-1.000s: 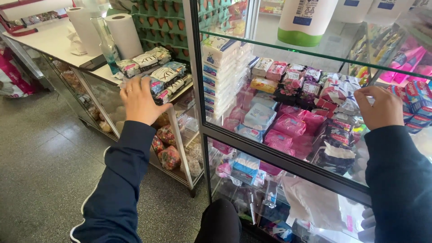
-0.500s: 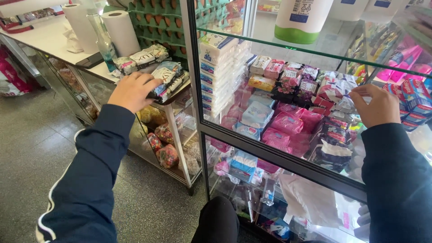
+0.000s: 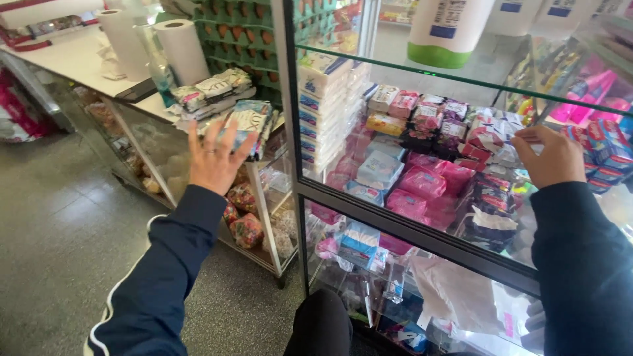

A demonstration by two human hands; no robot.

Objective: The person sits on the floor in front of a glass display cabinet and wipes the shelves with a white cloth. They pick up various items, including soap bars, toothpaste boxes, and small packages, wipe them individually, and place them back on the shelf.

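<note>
nearest, dark knee low in view, close against the lower front of the glass cabinet. both dark sleeves stretched forward, one on each side of the cabinet's corner post.

left hand raised with fingers spread wide and palm forward, holding nothing; fingertips just short of, perhaps brushing, the stack of wrapped packets at the near corner of the desk. judged as a reach only begun: no packet lifted, the stack lying flat and in order. right hand curled with fingers bent toward the middle shelf among the pink and white packs; cannot tell whether anything is pinched, fingertips hidden behind the knuckles, and unclear too whether glass lies between hand and goods.

little room around the stack: the cabinet's post close on the right, more bundled packets and a spray bottle just behind, two paper rolls farther back, green egg trays rising beyond. desk edge right under the stack, so a nudge toward the near side could tip it to the grey floor, which lies open to the left. overhead, a glass shelf carrying a large white bottle with green base, limiting upward movement for the right hand.
</note>
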